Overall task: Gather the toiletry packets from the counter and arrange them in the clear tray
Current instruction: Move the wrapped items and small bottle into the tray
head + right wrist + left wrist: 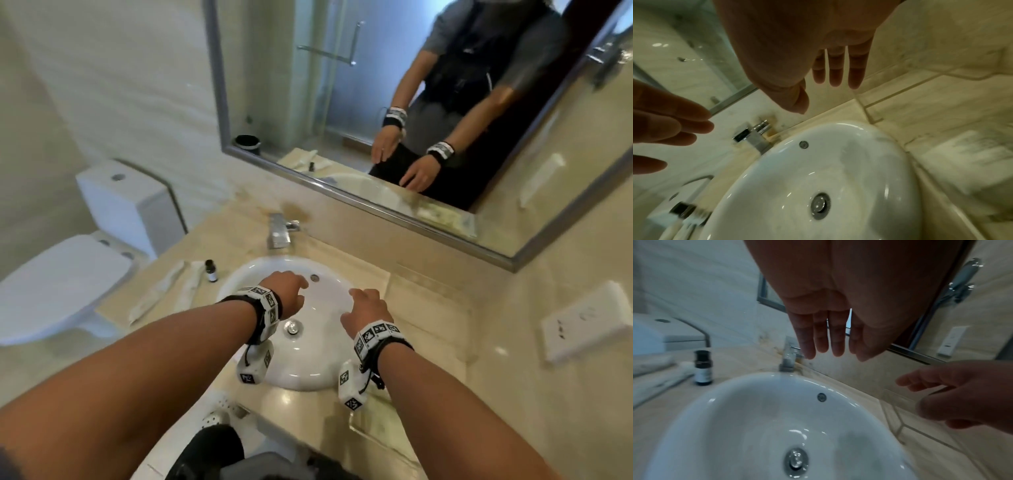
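Two long white toiletry packets (pixel 161 291) (pixel 191 286) lie side by side on the beige counter, left of the sink, with a small dark bottle (pixel 211 270) standing beside them. The packets (pixel 655 381) look blurred in the left wrist view, next to the bottle (pixel 702 368). A clear tray (pixel 431 342) sits on the counter right of the sink, and nothing shows inside it. My left hand (pixel 294 287) and right hand (pixel 363 305) hover over the basin, fingers relaxed and holding nothing. The wrist views show the left fingers (pixel 824 339) and right fingers (pixel 838 71) spread.
The white sink (pixel 308 373) lies under both hands, with a chrome faucet (pixel 281 229) behind it. A toilet (pixel 68 281) stands to the left. A mirror (pixel 376 102) hangs above the counter. A white wall socket (pixel 589 318) is on the right wall.
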`<action>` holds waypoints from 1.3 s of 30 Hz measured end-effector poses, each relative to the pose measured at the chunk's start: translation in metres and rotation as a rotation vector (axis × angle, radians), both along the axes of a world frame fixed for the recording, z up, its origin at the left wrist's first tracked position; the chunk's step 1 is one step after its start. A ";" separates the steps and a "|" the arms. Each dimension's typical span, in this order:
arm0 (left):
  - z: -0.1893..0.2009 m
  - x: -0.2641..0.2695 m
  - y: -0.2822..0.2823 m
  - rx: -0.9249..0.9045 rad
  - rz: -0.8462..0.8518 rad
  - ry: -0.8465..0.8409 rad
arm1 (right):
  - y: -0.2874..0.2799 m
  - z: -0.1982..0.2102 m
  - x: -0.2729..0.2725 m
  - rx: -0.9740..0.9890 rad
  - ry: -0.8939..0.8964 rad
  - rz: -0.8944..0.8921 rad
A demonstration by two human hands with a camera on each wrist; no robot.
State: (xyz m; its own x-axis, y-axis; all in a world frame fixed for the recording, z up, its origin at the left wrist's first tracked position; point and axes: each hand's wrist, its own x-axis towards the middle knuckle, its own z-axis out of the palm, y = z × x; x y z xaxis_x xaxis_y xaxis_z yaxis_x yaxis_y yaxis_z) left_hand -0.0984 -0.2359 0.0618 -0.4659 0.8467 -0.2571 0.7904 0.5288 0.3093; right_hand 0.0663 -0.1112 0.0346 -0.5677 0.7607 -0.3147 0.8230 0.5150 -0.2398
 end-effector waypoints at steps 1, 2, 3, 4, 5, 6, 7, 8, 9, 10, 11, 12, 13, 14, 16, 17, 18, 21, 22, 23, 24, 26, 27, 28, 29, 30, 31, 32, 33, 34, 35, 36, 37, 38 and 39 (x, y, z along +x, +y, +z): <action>0.000 -0.011 -0.010 0.001 0.032 0.001 | -0.005 0.002 -0.013 0.006 0.004 0.027; -0.001 -0.023 -0.018 0.002 0.062 0.003 | -0.009 0.003 -0.026 0.012 0.011 0.051; -0.001 -0.035 -0.026 0.005 0.086 0.005 | -0.014 0.005 -0.039 0.018 0.018 0.077; -0.002 -0.046 -0.033 0.005 0.108 0.004 | -0.018 0.006 -0.051 0.024 0.024 0.102; -0.003 -0.056 -0.039 0.003 0.128 -0.001 | -0.022 0.006 -0.063 0.026 0.027 0.126; -0.004 -0.067 -0.044 0.000 0.148 -0.008 | -0.026 0.007 -0.074 0.027 0.026 0.146; -0.005 -0.076 -0.050 -0.005 0.164 -0.017 | -0.029 0.007 -0.085 0.028 0.022 0.163; -0.005 -0.086 -0.055 -0.010 0.178 -0.026 | -0.033 0.007 -0.095 0.025 0.012 0.176; -0.005 -0.096 -0.062 -0.011 0.193 -0.033 | -0.036 0.006 -0.105 0.020 0.002 0.186; -0.006 -0.106 -0.068 -0.008 0.213 -0.038 | -0.039 0.005 -0.115 0.016 -0.008 0.195; -0.006 -0.118 -0.074 -0.004 0.237 -0.041 | -0.042 0.004 -0.126 0.013 -0.018 0.203; -0.007 -0.130 -0.080 0.001 0.262 -0.044 | -0.045 0.003 -0.137 0.008 -0.027 0.210; -0.007 -0.142 -0.087 0.006 0.287 -0.044 | -0.049 0.003 -0.148 0.000 -0.036 0.219; -0.007 -0.154 -0.093 0.010 0.311 -0.041 | -0.053 0.002 -0.159 -0.010 -0.045 0.230; -0.008 -0.177 -0.103 0.009 0.347 -0.035 | -0.060 0.003 -0.181 -0.017 -0.054 0.257; -0.009 -0.189 -0.108 0.006 0.363 -0.038 | -0.063 0.002 -0.191 -0.013 -0.051 0.271; -0.010 -0.200 -0.112 0.004 0.381 -0.041 | -0.066 0.002 -0.201 -0.012 -0.045 0.284; -0.018 -0.229 -0.124 0.009 0.420 -0.034 | -0.076 -0.003 -0.232 -0.025 -0.038 0.319; -0.020 -0.237 -0.127 0.008 0.424 -0.037 | -0.079 -0.006 -0.241 -0.033 -0.039 0.327; -0.023 -0.245 -0.129 0.002 0.425 -0.040 | -0.082 -0.009 -0.250 -0.043 -0.041 0.333; -0.025 -0.253 -0.132 -0.006 0.424 -0.043 | -0.085 -0.012 -0.258 -0.051 -0.042 0.334; -0.031 -0.267 -0.138 -0.023 0.423 -0.047 | -0.091 -0.019 -0.273 -0.064 -0.041 0.335; -0.034 -0.273 -0.141 -0.034 0.425 -0.052 | -0.095 -0.023 -0.280 -0.072 -0.041 0.338; -0.038 -0.279 -0.144 -0.045 0.427 -0.053 | -0.098 -0.027 -0.287 -0.079 -0.042 0.340; -0.043 -0.284 -0.147 -0.058 0.428 -0.057 | -0.101 -0.030 -0.293 -0.088 -0.042 0.343; -0.047 -0.289 -0.150 -0.071 0.426 -0.060 | -0.104 -0.034 -0.299 -0.096 -0.041 0.344; -0.051 -0.293 -0.153 -0.085 0.423 -0.063 | -0.107 -0.037 -0.304 -0.101 -0.036 0.346; -0.055 -0.297 -0.156 -0.097 0.415 -0.065 | -0.109 -0.040 -0.310 -0.106 -0.031 0.346; -0.059 -0.300 -0.158 -0.108 0.408 -0.067 | -0.112 -0.043 -0.315 -0.109 -0.025 0.346; -0.062 -0.303 -0.161 -0.117 0.402 -0.071 | -0.114 -0.045 -0.319 -0.112 -0.022 0.345; -0.066 -0.306 -0.162 -0.126 0.399 -0.076 | -0.116 -0.048 -0.323 -0.115 -0.021 0.343; -0.070 -0.309 -0.164 -0.134 0.396 -0.080 | -0.119 -0.050 -0.326 -0.119 -0.020 0.340; -0.073 -0.311 -0.164 -0.142 0.392 -0.087 | -0.121 -0.053 -0.329 -0.121 -0.020 0.336; -0.076 -0.312 -0.164 -0.147 0.385 -0.091 | -0.123 -0.056 -0.332 -0.123 -0.022 0.332; -0.079 -0.313 -0.163 -0.150 0.377 -0.094 | -0.124 -0.059 -0.334 -0.124 -0.026 0.328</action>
